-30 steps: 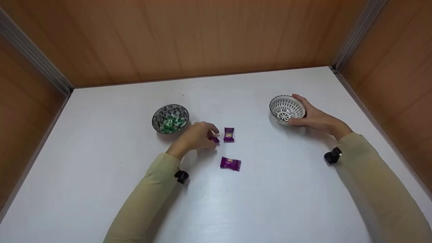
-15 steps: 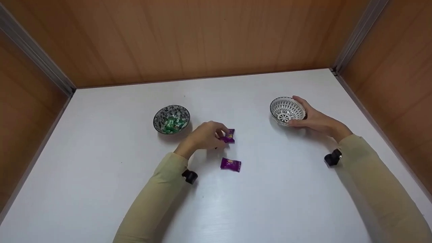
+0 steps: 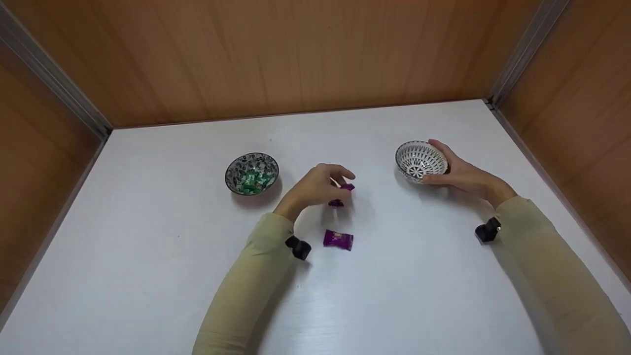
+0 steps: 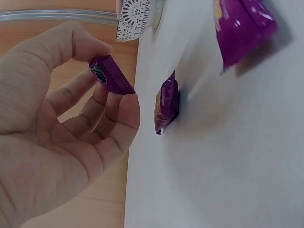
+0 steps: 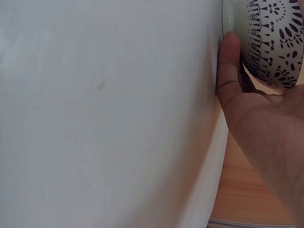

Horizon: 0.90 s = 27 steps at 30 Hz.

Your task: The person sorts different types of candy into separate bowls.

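Note:
My left hand (image 3: 323,185) pinches a purple-wrapped candy (image 4: 112,77) between thumb and fingertip, raised above the white table. A second purple candy (image 4: 166,105) lies below that hand, partly hidden by it in the head view. The third purple candy (image 3: 338,239) lies nearer the front. On the right, my right hand (image 3: 458,175) grips a white bowl (image 3: 419,159) with a dark pattern, thumb at its near side and fingers round the far side. The bowl's patterned outside also shows in the right wrist view, and no candy shows inside it.
A dark floral bowl (image 3: 252,173) with several green-wrapped candies (image 3: 254,182) stands left of my left hand. Wooden panels (image 3: 296,59) border the white table (image 3: 148,256) at the back and both sides.
My left hand, with the candy pinched in it, has moved right and up from beside the floral bowl, passing over the second candy. My right hand and its bowl have stayed in place.

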Motion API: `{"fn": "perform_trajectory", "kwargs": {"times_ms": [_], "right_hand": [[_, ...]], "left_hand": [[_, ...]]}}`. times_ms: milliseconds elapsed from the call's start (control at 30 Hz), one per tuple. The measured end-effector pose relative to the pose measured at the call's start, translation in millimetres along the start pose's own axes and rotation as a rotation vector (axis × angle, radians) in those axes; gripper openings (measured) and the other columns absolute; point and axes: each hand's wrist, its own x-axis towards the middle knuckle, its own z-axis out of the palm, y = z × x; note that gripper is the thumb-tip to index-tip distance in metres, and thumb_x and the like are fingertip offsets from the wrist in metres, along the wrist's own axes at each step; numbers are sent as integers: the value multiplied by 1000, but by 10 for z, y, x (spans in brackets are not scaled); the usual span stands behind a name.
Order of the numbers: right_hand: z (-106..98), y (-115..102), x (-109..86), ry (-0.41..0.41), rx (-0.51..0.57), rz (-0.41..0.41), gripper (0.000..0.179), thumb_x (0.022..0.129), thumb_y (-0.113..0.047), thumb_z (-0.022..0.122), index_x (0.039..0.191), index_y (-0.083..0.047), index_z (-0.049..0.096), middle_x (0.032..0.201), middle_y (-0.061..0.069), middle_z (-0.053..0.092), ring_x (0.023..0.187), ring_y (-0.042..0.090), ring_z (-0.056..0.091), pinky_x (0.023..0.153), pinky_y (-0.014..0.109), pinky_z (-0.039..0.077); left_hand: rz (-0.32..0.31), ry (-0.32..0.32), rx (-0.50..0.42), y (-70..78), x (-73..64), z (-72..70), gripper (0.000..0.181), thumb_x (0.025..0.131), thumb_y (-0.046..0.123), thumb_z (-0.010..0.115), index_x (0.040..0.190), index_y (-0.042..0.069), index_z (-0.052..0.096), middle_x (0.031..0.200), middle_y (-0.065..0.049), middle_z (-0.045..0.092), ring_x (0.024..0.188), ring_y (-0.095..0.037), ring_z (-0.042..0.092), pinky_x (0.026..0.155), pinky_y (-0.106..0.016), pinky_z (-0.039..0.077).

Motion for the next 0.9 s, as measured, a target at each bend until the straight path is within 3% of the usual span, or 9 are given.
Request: {"fn": "perform_trajectory", "kwargs": {"times_ms": [267,500,733,900], "right_hand": [[-29,-5,11,12,-12,0,108,88,-36,80,162,-38,1,166,8,10,146,32,16,119,60,9],[5,42,22,11,-29,13,108,89,-38,79,163,-38,0,167,8,10,149,33,13,119,62,7],[6,22,10,22,-63,21,108,89,-40,78,162,-39,-2,167,8,8,150,35,11,118,65,8],[19,-1,-7,15,-15,1,108,90,-37,79,163,-37,0,167,9,10,148,33,15,119,61,8]], "left_hand": [[-55,28,-272,108,194,102,35,86,11,67,121,13,71,104,-9,64,77,-20,63,69,-41,55],[-69,52,-504,140,316,252,32,85,6,62,114,13,74,112,-11,62,90,-20,61,84,-38,60],[-35,47,-618,274,465,385,27,90,5,64,115,10,73,112,-10,65,93,-22,62,85,-37,60],[11,44,-681,365,574,487,24,92,2,63,115,5,72,112,-14,66,90,-22,64,84,-37,60]]}}
